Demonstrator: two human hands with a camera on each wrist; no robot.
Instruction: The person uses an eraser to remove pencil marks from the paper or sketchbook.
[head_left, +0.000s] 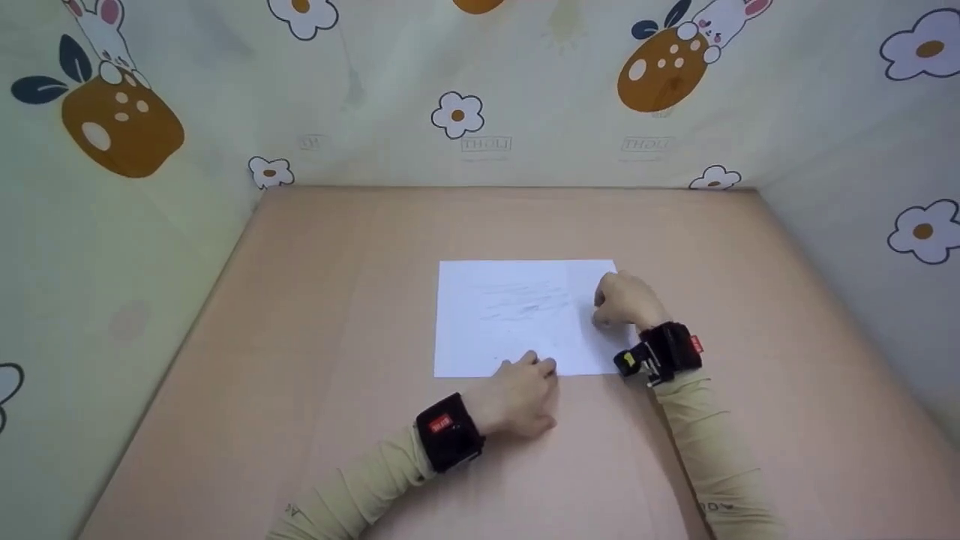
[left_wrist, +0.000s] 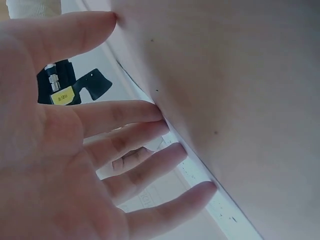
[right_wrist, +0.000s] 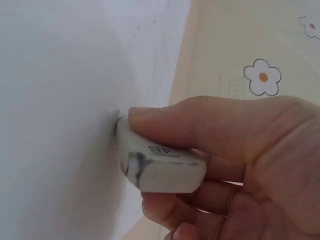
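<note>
A white sheet of paper (head_left: 517, 330) lies on the table with grey pencil scribbles across its middle. At its right side, the right hand (head_left: 630, 300) pinches a white eraser (right_wrist: 167, 172) between thumb and fingers. Dark smudges mark the eraser, "4B" is printed on it, and its end meets the paper in the right wrist view. The left hand (head_left: 517, 394) rests at the paper's near edge, fingers spread and fairly straight, fingertips (left_wrist: 202, 190) at the edge in the left wrist view. It holds nothing.
A tan tabletop (head_left: 300, 300) surrounds the paper. Pale cloth (head_left: 375, 97) printed with flowers and rabbits hangs behind it and along both sides. Small dark crumbs lie on the paper close to the left fingers. Each wrist wears a black camera band (head_left: 450, 433).
</note>
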